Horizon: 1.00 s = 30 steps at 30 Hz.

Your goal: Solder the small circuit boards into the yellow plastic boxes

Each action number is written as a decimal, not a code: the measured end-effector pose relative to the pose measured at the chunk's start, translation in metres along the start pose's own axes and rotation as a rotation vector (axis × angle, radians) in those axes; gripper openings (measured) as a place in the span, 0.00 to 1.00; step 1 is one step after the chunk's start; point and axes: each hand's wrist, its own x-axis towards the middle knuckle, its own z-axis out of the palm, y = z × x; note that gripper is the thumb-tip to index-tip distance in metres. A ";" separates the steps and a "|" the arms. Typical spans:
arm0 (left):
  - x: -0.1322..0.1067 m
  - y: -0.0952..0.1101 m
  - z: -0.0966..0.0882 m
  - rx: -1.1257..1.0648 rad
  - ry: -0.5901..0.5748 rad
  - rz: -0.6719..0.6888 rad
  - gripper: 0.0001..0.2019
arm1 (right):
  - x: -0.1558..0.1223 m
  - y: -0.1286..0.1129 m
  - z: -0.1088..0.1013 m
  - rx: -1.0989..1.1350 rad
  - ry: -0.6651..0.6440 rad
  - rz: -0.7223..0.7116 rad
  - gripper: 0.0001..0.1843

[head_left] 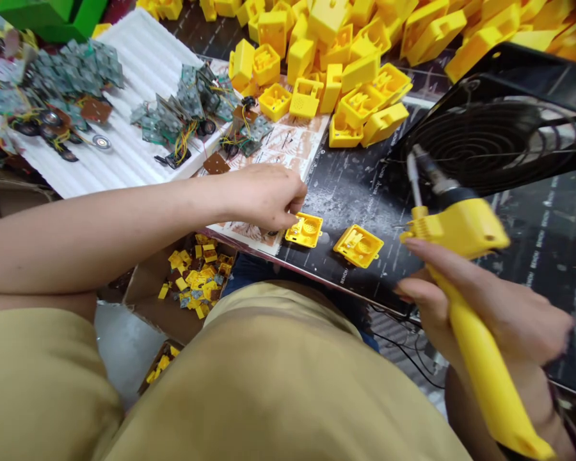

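My left hand [271, 197] reaches across with curled fingers, its thumb at the upper left corner of a yellow plastic case [311, 238], which it appears to grip. The case lies open side up, showing a round speaker grille and small metal parts inside. To its right sits a second open yellow case [365, 248], untouched. In my right hand [513, 307] is a yellow soldering gun [475, 333], held by its long handle. Its metal tip and feed tube point up and away, in front of a black fan.
Yellow cases [317, 51] are heaped at the back. Wired circuit boards [173, 115] lie on a white foam sheet [139, 38] at left. The black fan [489, 128] stands at right. Below the table edge, a cardboard box [148, 282] holds small yellow parts.
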 end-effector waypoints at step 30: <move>0.015 -0.105 -0.066 -0.217 0.747 -0.160 0.18 | 0.002 0.018 0.079 0.017 -0.004 -0.118 0.29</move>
